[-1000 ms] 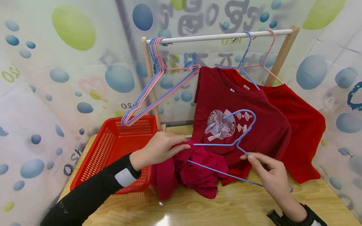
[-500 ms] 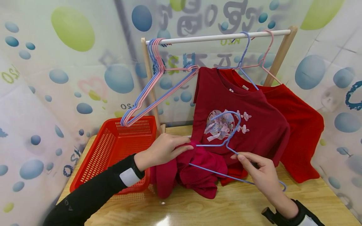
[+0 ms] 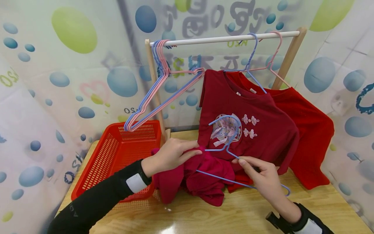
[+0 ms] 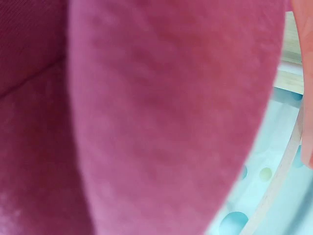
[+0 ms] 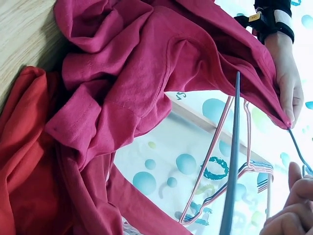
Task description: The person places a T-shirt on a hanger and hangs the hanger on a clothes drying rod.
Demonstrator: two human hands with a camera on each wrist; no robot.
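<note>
A magenta shirt (image 3: 214, 167) hangs bunched over the table, its neck edge pinched between the thumb and fingers of my left hand (image 3: 172, 157). My right hand (image 3: 261, 174) pinches one shoulder of a blue clothes hanger (image 3: 217, 177) between thumb and fingertips. The hanger's other shoulder runs into the shirt at my left fingertips, and its hook points up and left. In the right wrist view, the hanger's long bar (image 5: 234, 156) reaches into the opening of the shirt (image 5: 161, 63). Magenta cloth (image 4: 171, 112) fills most of the left wrist view.
Behind, a rack with a white rail (image 3: 204, 40) carries several empty blue and pink hangers (image 3: 146, 100) on the left. A dark red shirt (image 3: 263, 130) and a red shirt (image 3: 314, 139) hang on its right. A red plastic basket (image 3: 112, 162) stands on the wooden table (image 3: 210, 217) at left.
My right hand has moved left with the blue hanger, bringing its left shoulder further into the magenta shirt. My left hand has shifted slightly right, still pinching the cloth.
</note>
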